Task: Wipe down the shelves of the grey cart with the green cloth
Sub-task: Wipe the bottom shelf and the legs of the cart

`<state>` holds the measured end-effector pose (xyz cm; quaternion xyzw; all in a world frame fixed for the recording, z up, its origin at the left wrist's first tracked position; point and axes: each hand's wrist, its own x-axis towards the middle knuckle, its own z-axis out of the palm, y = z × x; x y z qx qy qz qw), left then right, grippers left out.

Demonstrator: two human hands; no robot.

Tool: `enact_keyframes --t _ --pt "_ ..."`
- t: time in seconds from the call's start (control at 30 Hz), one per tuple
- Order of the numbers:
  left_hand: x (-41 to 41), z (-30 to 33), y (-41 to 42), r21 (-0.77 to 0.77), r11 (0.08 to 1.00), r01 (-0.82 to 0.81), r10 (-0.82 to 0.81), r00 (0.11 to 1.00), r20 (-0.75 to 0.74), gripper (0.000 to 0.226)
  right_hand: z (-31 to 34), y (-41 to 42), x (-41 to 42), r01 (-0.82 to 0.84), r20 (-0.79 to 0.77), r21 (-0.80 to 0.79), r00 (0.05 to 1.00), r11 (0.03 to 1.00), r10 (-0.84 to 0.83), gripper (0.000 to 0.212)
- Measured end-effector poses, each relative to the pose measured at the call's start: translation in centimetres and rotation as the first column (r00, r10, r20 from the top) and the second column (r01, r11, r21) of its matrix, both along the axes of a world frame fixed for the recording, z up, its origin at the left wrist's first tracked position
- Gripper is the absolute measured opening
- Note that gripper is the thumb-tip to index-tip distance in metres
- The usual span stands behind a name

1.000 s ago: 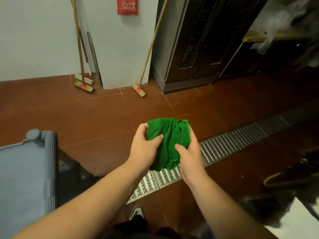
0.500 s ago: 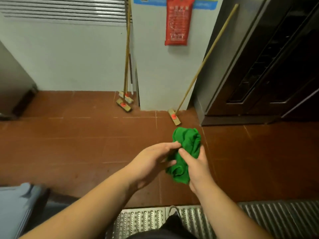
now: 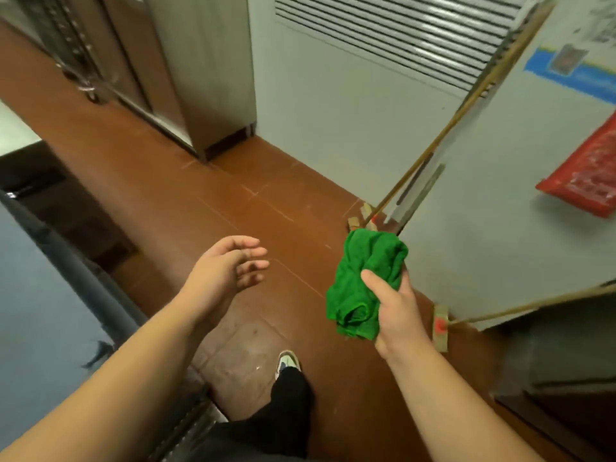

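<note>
My right hand (image 3: 395, 308) grips the bunched green cloth (image 3: 363, 275) in the air over the red floor, thumb pressed across its front. My left hand (image 3: 226, 271) hangs apart from the cloth to its left, fingers loosely spread and holding nothing. The grey cart (image 3: 40, 295) fills the left edge of the view; its flat top shelf and dark raised rim (image 3: 80, 278) run diagonally beside my left forearm. Its lower shelves are hidden.
Brooms (image 3: 443, 135) lean on the white wall at the right, their heads on the floor by my right hand. A steel cabinet (image 3: 200, 68) stands at the back. My shoe (image 3: 286, 361) and dark trouser leg show below. Red tiled floor (image 3: 200, 201) lies between cart and wall.
My left hand has let go of the cloth and drawn away to the left. My view has swung left, and the cart now fills much more of the left side.
</note>
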<state>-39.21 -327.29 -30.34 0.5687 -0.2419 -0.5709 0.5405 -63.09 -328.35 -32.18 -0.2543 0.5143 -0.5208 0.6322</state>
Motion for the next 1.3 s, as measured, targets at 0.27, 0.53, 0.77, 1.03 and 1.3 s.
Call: enact_keyframes --t 0.27,0.53,0.77,1.03,1.3 --pt "8.9 -1.8 -15.1 0.039 0.946 -0.322 0.324 0.945 -0.041 0.025 -0.1 -20.1 10.6 -0.302 -0.028 0.001 0.953 0.953 0.302 0.050" --pt "16.2 -2.4 -20.7 0.130 0.796 -0.591 0.589 0.806 0.057 0.028 0.0 -33.7 20.4 -0.588 0.020 0.014 0.809 0.809 0.588 0.051" --pt "21.2 -5.8 -26.2 0.168 0.518 -0.839 0.838 0.537 0.097 0.024 -2.9 -46.2 31.3 -0.855 -0.007 0.055 0.516 0.515 0.857 0.050" --pt "23.5 -6.8 -29.2 0.200 0.080 -0.977 0.992 0.098 0.079 0.024 -3.3 -55.1 44.3 -0.997 -0.126 0.078 0.019 0.029 0.992 0.050" --pt "26.5 -14.0 -26.4 0.288 -0.183 -0.940 0.982 -0.159 0.102 0.025 -10.3 -50.7 55.6 -0.930 -0.210 0.187 -0.352 -0.316 0.912 0.054"
